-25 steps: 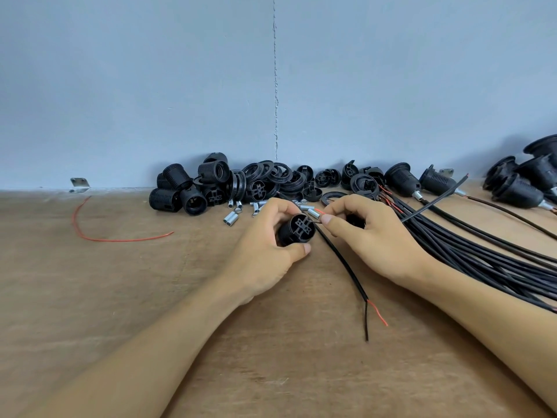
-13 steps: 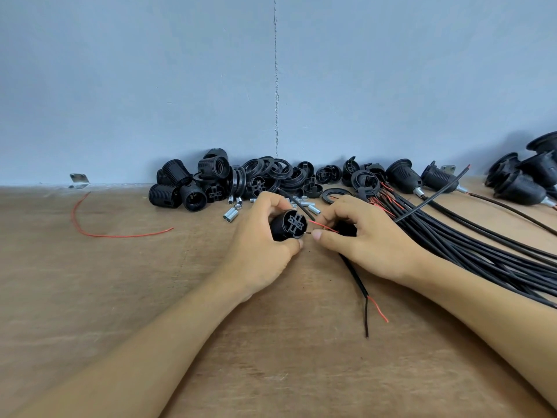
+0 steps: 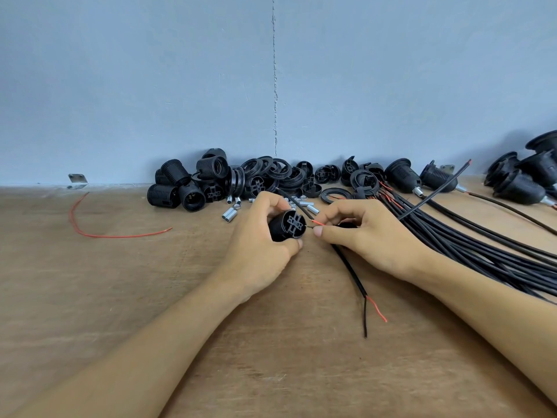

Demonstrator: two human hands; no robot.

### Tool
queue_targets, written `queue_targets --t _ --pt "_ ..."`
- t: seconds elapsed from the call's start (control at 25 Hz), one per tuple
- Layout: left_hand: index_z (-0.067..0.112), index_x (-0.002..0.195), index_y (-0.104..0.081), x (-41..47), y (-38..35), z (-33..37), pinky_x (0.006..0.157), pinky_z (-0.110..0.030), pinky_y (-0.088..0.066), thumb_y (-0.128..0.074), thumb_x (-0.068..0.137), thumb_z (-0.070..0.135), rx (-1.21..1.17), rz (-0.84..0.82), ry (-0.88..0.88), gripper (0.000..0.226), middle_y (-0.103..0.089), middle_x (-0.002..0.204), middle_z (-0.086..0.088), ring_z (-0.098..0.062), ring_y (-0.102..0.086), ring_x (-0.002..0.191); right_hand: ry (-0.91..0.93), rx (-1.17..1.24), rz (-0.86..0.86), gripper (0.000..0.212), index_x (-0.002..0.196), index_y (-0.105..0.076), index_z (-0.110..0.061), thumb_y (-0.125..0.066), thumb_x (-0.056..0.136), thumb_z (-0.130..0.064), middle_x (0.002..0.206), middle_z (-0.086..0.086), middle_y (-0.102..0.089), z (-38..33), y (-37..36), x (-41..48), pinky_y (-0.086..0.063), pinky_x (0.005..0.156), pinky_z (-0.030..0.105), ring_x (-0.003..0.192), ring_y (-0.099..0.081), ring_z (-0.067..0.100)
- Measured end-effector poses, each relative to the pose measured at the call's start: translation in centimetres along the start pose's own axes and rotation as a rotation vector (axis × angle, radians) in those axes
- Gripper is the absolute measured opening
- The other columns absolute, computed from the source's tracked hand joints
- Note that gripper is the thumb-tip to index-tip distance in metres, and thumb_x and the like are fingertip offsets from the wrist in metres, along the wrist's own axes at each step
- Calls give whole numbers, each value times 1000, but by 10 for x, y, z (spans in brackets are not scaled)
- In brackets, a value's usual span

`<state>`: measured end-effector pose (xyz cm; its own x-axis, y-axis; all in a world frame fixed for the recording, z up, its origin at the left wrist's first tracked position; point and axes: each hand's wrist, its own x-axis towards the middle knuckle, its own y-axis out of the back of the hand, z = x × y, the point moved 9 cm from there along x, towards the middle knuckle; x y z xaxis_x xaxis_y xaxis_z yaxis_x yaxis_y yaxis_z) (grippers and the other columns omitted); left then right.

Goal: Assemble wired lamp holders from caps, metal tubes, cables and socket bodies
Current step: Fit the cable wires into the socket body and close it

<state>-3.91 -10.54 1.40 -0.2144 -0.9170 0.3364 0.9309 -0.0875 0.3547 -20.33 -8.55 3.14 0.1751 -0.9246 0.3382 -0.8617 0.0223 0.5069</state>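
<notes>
Toward the surface's [image 3: 120, 297] far edge, left hand [image 3: 259, 257] grips a socket [image 3: 287, 227], terminals facing right hand [image 3: 372, 236], which pinches a red wire [image 3: 318, 222], likely for insertion.

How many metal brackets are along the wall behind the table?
2: the left bracket sits beyond the red wire; the right bracket peeks from behind a lamp holder. The parts pile may hide more.

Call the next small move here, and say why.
Probably ease the tip of the red wire into a terminal slot. The left hand grips the socket body with its terminal face turned toward the right hand, which pinches the red wire just short of that face. The tip looks to be at the edge, not yet seated.
</notes>
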Motion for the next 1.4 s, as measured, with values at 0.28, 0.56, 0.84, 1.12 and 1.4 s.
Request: queue_targets --t 0.28,0.56,0.84,1.12,1.4 --pt "33 101 -51 -2 0 7 97 -45 -52 -79 74 0 33 7 -47 50 -70 103 8 -12 -65 104 -3 -23 -14 8 83 -76 -24 -72 91 -25 82 1 -72 -5 -3 -2 -47 77 22 76 -60 4" --pt "34 96 -52 -4 -1 16 88 -37 -53 -77 74 0 80 19 -124 48 -67 97 19 -6 -63 96 -6 -81 -4 9 83 -76 -23 -72 91 -24 72 -6 -68 -6 -3 -3 -46 77 30 71 -55 3" --pt "34 90 -58 -8 0 27 79 -15 -44 -79 70 2 238 59 -237 44 -64 99 24 -7 -60 93 39 -302 37 14 76 -69 -30 -71 89 -27 73 -2 -65 -13 -3 -6 -42 75 25 81 -55 9" --pt "41 93 -63 -10 0 28 75 -4 -42 -85 67 7 211 43 -246 48 -66 99 29 5 -62 90 96 -413 48 34 67 -53 -42 -68 90 -23 69 -1 -60 -25 -7 -9 -34 65 20 78 -48 10" --pt "41 97 -63 -5 0 11 87 -20 -50 -90 67 7 33 -8 -104 53 -74 95 28 4 -70 91 84 -323 99 21 71 -63 -21 -69 91 -21 67 3 -62 -24 -4 -11 -39 65 20 70 -51 15"
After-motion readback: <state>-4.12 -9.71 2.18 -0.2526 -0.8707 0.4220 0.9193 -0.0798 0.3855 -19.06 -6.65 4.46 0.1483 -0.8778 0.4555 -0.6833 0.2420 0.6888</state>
